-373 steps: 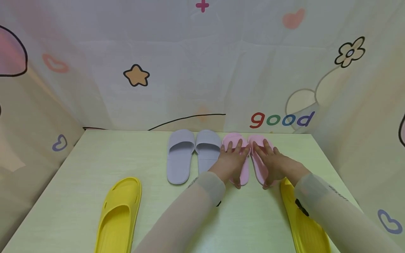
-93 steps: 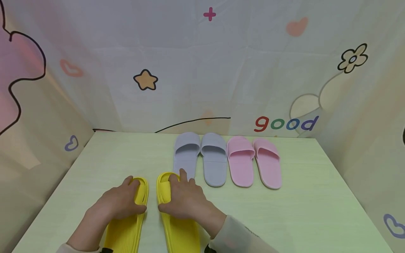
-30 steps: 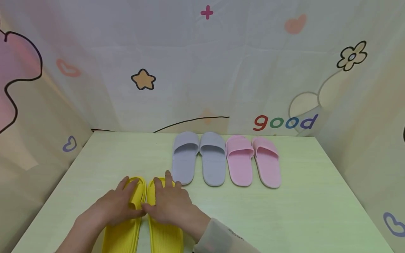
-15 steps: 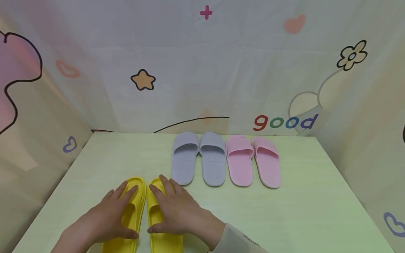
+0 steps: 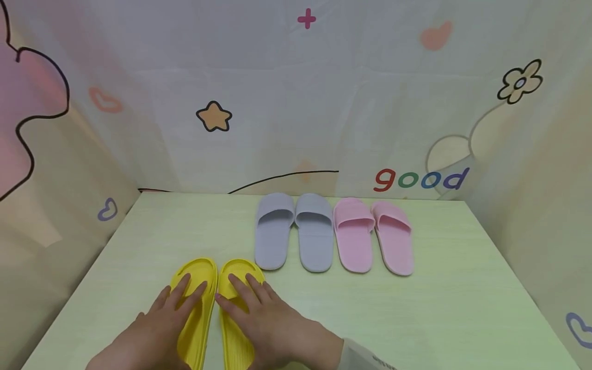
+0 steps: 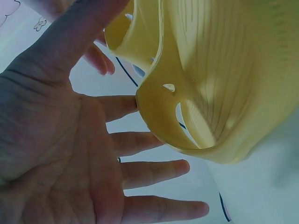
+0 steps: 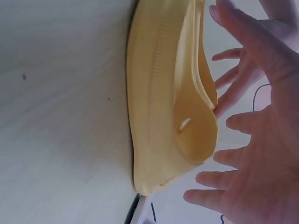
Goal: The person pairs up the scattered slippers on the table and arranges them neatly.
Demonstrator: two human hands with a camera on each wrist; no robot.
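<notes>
Two yellow slippers lie side by side at the front left in the head view, the left one and the right one, toes toward the back wall. My left hand is spread over the left slipper, and its straight fingers reach beside the strap in the left wrist view. Over the right slipper spreads my right hand; in the right wrist view its fingers are extended, apart from the slipper's strap. Neither hand grips anything.
A grey slipper pair stands against the back edge of the pale table. Right beside it is a pink pair, its right slipper angled outward. A patterned curtain encloses the back and sides.
Earlier both hands lay on the pink pair, with the yellow slippers far apart. The right yellow slipper was moved left against its mate. Since then both hands have loosened and drawn back toward me.
</notes>
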